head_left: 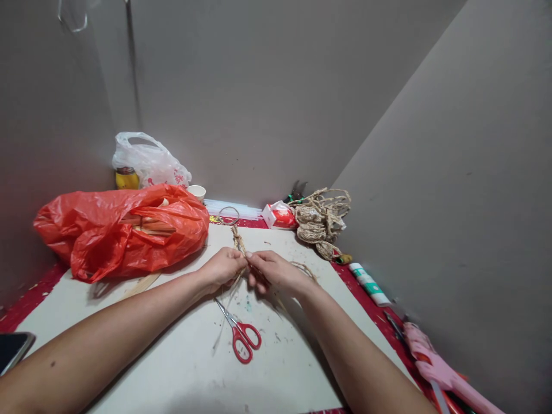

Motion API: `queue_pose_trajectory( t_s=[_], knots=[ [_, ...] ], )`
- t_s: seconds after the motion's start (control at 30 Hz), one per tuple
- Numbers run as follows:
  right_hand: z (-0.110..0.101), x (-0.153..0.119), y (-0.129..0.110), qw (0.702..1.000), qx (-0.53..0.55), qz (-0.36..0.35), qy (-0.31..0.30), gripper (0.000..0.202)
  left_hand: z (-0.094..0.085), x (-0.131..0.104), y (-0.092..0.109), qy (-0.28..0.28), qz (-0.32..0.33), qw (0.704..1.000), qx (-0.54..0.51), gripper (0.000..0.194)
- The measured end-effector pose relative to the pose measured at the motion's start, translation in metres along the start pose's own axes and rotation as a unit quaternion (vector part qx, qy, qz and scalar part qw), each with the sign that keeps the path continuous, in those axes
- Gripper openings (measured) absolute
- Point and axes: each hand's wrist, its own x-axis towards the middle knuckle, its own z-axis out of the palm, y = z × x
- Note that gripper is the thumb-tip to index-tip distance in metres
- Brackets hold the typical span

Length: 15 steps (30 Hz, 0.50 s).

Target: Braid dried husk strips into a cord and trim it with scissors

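My bare forearms (103, 339) span the white-covered tabletop (302, 368). My left hand (224, 266) and right hand (276, 271) meet midway, each grip pinching the tan, twisted fibre cord (237, 237). If either pinch slackens, it could unravel. The red-handled metal scissors (238, 332) point towards my left wrist; a careless sweep might knock them.

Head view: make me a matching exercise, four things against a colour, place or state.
1. scissors
2. cord
3. glue gun
4. phone

A. pink
B. at the left edge of the picture
C. red-handled
D. held by the left hand and right hand

Pairs: 1-C, 2-D, 3-A, 4-B
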Motion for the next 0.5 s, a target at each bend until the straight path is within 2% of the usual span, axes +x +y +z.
queue_pose_trajectory(
  t_s=[0.13, 0.3, 0.4, 0.5],
  knots=[
    [0.004, 0.007, 0.009, 1.0, -0.003, 0.003, 0.009, 0.043, -0.005, 0.002, -0.002, -0.021, 0.032, 0.997, 0.073, 0.02],
    [-0.004, 0.012, 0.022, 0.995, 0.052, 0.042, -0.071, 0.042, -0.011, 0.008, -0.007, -0.053, 0.108, 0.977, 0.178, 0.021],
    [-0.005, 0.013, 0.025, 0.991, 0.093, 0.051, -0.082, 0.044, -0.013, 0.009, -0.005, -0.009, 0.115, 0.955, 0.274, 0.019],
    [-0.003, 0.012, 0.022, 0.977, 0.183, 0.061, -0.093, 0.042, -0.014, 0.006, 0.0, 0.026, 0.111, 0.929, 0.353, 0.019]
  ],
)
